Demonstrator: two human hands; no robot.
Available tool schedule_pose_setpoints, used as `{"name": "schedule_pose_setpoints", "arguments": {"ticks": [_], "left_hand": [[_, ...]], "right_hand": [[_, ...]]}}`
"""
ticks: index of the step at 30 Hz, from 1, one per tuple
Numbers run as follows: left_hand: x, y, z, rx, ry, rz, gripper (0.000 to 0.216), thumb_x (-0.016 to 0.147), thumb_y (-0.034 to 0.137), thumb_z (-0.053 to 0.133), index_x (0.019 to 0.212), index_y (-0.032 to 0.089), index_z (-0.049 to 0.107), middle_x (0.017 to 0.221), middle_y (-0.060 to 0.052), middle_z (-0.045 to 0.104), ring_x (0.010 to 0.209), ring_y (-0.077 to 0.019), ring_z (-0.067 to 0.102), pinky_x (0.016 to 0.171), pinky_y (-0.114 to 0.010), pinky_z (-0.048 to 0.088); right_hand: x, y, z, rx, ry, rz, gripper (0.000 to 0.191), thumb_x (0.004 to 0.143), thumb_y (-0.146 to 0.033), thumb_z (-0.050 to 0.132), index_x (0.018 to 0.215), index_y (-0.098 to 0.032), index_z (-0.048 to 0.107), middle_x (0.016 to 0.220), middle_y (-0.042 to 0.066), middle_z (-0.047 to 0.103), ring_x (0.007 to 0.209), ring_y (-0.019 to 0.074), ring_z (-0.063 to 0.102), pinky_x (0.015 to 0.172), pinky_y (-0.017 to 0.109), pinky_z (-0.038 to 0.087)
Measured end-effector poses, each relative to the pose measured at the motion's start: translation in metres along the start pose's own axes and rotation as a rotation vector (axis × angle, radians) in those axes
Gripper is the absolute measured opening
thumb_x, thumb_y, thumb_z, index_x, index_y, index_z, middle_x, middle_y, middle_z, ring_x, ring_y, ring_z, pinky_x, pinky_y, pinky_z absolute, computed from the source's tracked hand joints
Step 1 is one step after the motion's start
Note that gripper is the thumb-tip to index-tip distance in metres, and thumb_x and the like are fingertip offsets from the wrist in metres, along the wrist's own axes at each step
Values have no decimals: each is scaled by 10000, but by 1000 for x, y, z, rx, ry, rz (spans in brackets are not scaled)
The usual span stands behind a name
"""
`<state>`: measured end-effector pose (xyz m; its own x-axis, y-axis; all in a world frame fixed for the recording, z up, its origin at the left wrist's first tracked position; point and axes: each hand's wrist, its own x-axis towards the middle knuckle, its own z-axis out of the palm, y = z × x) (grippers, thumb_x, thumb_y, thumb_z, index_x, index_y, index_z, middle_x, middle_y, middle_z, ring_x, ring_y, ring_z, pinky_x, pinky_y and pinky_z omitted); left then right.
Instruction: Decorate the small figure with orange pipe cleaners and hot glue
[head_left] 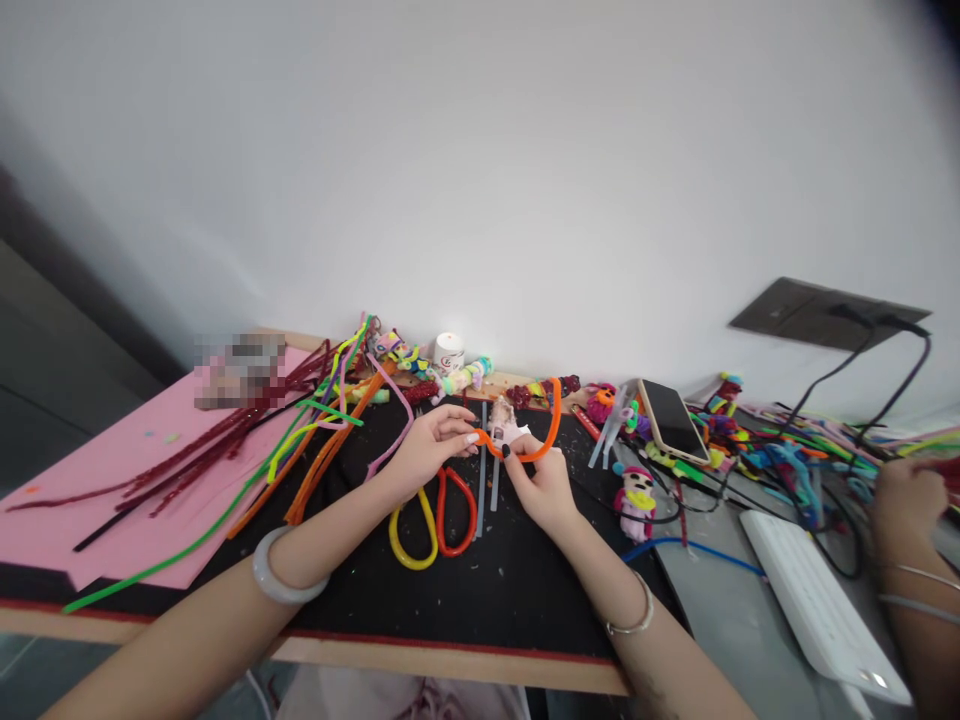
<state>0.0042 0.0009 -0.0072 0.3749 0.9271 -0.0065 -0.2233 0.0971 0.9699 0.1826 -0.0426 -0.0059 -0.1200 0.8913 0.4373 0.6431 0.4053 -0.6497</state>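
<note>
Over the middle of the black mat, an orange pipe cleaner (556,412) runs between my two hands, its right part curving up in a loop. My left hand (439,447) pinches its left end with thumb and fingertips. Close to that bend, my right hand (541,485) has thumb and forefinger closed on it. Just behind the fingers lies a small whitish object (502,415), too unclear to name. Translucent sticks (482,490) lie beneath the hands. Scissors (455,512) with one red and one yellow handle loop rest below my left hand, their blades hidden.
Loose pipe cleaners (247,460) spread over pink sheets (67,510) at left. A white cup (448,352) stands by the wall. At right are a pink figure (636,505), a phone (673,420), a power strip (821,605), cables and another person's hand (909,500).
</note>
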Motion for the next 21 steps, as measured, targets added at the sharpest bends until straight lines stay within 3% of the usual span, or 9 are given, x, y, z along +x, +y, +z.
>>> {"name": "schedule_pose_setpoints", "arguments": {"ticks": [21], "left_hand": [[-4,-2,6,-9,71,58,273,681,237,687,916,155,573,773,-14,657,752,-142,630,732,-265,497]], "right_hand": [[-2,-5,3,102,-87,-83,91,793,-145,467,756,-182,541,639,-7,551,557,117,500,555,230,415]]}}
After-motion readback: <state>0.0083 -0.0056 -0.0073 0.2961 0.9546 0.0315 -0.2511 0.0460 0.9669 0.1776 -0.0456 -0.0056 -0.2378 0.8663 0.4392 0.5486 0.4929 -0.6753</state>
